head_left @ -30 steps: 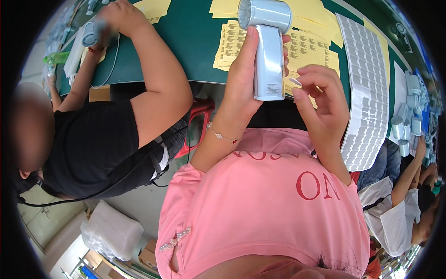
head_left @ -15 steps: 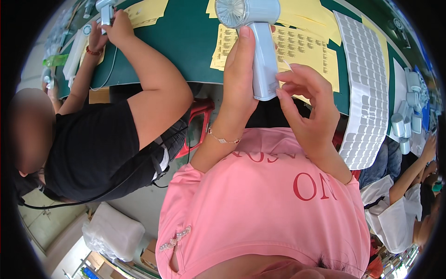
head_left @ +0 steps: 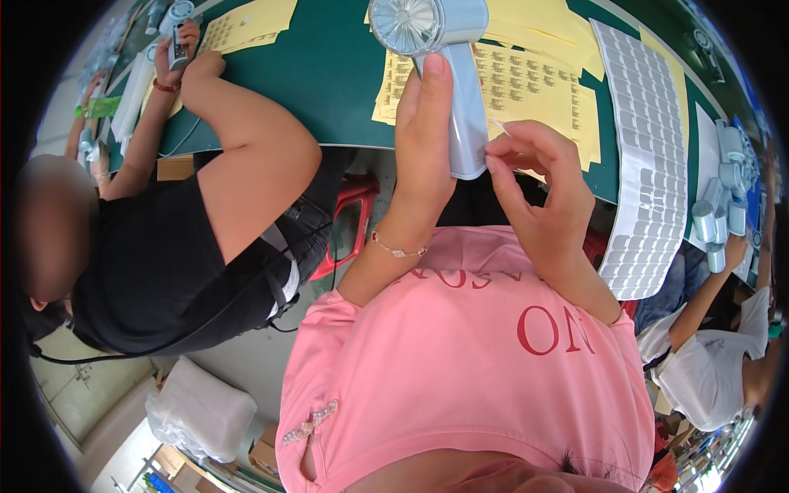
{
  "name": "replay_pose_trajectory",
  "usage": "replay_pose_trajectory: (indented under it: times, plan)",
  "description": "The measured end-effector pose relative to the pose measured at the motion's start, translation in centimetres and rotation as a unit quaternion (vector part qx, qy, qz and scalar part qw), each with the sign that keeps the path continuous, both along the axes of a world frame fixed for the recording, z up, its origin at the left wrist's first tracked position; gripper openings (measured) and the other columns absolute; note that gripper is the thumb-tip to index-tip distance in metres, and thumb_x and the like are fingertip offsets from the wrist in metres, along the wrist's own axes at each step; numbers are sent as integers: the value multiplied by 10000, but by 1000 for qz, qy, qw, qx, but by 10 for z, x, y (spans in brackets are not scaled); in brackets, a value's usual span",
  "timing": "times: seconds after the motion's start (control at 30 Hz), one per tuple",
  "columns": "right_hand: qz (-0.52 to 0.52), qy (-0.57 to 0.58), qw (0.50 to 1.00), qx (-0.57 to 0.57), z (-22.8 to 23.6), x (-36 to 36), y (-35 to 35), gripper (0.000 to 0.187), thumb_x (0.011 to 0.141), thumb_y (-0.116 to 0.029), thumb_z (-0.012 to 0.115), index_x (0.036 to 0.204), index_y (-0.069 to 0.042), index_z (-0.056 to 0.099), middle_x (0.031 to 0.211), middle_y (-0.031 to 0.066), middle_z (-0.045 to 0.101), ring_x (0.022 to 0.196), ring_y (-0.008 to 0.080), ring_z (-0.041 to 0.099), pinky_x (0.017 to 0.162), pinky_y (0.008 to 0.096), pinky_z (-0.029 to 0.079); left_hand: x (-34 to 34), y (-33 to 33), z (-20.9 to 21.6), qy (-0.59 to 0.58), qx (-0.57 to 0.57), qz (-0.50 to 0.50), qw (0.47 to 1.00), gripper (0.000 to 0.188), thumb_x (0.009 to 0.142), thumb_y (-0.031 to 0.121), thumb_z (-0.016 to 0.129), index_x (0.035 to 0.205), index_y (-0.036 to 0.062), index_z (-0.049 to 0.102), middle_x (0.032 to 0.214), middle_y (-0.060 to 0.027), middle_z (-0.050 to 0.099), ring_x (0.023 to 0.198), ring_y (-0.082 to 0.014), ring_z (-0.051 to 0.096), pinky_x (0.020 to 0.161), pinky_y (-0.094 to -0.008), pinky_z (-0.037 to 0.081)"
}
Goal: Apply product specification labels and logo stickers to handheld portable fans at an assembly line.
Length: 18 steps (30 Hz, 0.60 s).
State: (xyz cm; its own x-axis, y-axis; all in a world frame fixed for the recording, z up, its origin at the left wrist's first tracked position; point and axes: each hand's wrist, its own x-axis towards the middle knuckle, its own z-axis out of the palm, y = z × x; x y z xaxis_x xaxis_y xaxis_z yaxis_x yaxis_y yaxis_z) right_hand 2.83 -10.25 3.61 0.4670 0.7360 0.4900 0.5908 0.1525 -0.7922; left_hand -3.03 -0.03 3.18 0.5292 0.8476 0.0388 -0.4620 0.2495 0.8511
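Note:
My left hand (head_left: 429, 123) is closed round the handle of a light blue handheld fan (head_left: 470, 115), thumb along its front. The fan's round, clear-fronted head (head_left: 404, 23) points up at the table's far side. At the lower right edge of the handle, my right hand (head_left: 546, 168) has its thumb and index fingertips pinched together, touching or nearly touching it. A thin white sliver (head_left: 500, 127) shows by its other fingers; I cannot make out what it is. Behind the fan lie yellow label sheets (head_left: 526, 86) on the green table (head_left: 329, 99).
A long sheet of grey labels (head_left: 645, 164) hangs over the table edge at right. Beyond it stand several light blue fans (head_left: 727, 181). On the left, a co-worker in black (head_left: 164, 255) holds another fan (head_left: 179, 45). A red stool (head_left: 355, 222) is between us.
The fan has tilted slightly, its head shifting left. My right hand has moved a little left along the handle's lower edge. The co-worker at left has lowered one arm.

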Motion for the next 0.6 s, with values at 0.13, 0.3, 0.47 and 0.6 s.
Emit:
replay_pose_trajectory:
  times: [0.13, 0.3, 0.47, 0.6]
  plan:
    - [19, 39, 999, -8, 0, 1, 0, 349, 744, 89, 608, 1061, -24, 519, 876, 77, 595, 763, 136, 614, 658, 238, 522, 0, 1, -3, -14, -10, 13, 1000, 536, 953, 445, 301, 1124, -27, 491, 868, -79, 568, 746, -107, 532, 664, -226, 435]
    - [-19, 111, 993, 24, -3, -5, 2, 321, 750, 85, 612, 1042, -18, 526, 883, 69, 596, 780, 124, 616, 675, 230, 532, -1, 2, -5, 6, 0, 16, 1000, 534, 950, 442, 316, 1151, -25, 479, 869, -81, 561, 732, -115, 526, 654, -230, 433]
    - [-67, 64, 995, 24, -9, -8, 6, 195, 746, 79, 614, 916, -4, 567, 862, 76, 594, 728, 133, 623, 651, 225, 532, 3, -2, -11, 15, -1, 52, 999, 546, 946, 446, 329, 1152, -37, 477, 830, -76, 553, 714, -114, 519, 639, -232, 430]
    - [-36, 17, 999, -14, -13, -6, 2, 265, 749, 109, 612, 980, 30, 509, 930, 90, 602, 808, 118, 619, 687, 217, 531, 2, -2, -18, 3, -52, 49, 997, 557, 944, 452, 332, 1152, -46, 471, 811, -70, 543, 701, -116, 516, 626, -235, 428]
